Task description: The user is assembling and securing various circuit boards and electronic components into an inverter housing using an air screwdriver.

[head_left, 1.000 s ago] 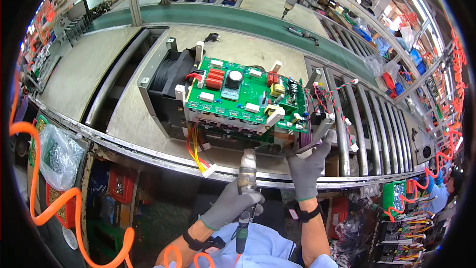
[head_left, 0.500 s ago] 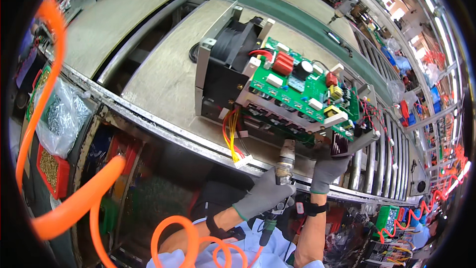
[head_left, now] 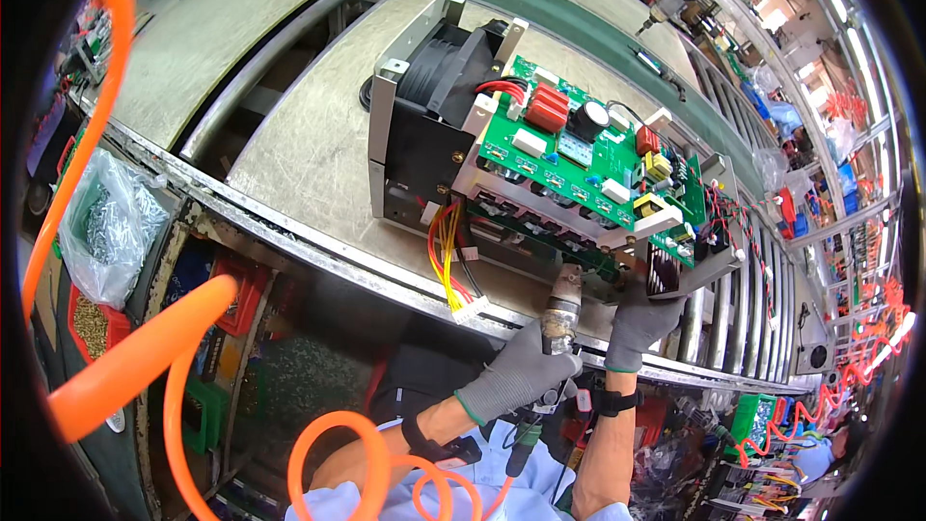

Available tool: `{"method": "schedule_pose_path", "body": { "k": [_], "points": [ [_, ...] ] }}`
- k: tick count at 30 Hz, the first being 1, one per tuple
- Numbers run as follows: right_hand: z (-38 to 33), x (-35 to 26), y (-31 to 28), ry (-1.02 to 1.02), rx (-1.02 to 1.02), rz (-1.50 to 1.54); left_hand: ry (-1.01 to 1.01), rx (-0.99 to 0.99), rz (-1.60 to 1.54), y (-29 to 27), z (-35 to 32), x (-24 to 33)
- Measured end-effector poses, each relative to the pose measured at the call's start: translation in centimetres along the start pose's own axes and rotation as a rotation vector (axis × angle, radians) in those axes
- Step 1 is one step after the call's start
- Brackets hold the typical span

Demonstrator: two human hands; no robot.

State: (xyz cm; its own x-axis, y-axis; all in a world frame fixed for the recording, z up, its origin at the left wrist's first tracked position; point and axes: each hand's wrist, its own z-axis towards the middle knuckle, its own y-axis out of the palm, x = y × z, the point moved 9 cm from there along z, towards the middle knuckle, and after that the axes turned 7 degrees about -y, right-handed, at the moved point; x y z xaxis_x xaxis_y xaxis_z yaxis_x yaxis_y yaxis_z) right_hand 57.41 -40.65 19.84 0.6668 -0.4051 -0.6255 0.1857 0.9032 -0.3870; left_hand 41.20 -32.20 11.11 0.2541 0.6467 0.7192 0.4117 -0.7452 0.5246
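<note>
My left hand, in a grey glove, is closed around an air screwdriver. The tool's nose points away from me, at the lower near side of an electronic unit. That unit has a green circuit board on top, with red, white and black parts. A black fan housing forms its left end. My right hand, also gloved, is curled at the unit's near right corner beside a metal bracket. Its fingertips are partly hidden, so what they grip cannot be made out. A wire bundle with a white connector hangs from the near side.
The unit stands on a metal-edged conveyor line with rollers to the right. Orange coiled air hose crosses the near left. Left of me are a plastic bag of screws and a red bin. A green bin stands at right.
The view has shifted slightly, and the unit sits a little higher and further left in it. The screwdriver's nose is slightly higher. Both hands keep nearly the same places.
</note>
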Motion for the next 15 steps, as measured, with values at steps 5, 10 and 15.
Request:
{"method": "schedule_pose_path", "body": {
  "k": [5, 10, 15],
  "points": [
    [-0.2, 1.0, 0.2, 0.051, 0.008, 0.082, -0.015, -0.027, -0.014, 0.3, 0.3, 0.1],
    [-0.2, 1.7, 0.1, -0.012, -0.021, -0.003, -0.02, -0.103, -0.112, 0.6, 0.3, -0.1],
    [-0.6, 2.2, 0.2, 0.073, -0.014, 0.097, -0.083, -0.061, -0.105, 0.9, 0.2, -0.2]
  ]
}}
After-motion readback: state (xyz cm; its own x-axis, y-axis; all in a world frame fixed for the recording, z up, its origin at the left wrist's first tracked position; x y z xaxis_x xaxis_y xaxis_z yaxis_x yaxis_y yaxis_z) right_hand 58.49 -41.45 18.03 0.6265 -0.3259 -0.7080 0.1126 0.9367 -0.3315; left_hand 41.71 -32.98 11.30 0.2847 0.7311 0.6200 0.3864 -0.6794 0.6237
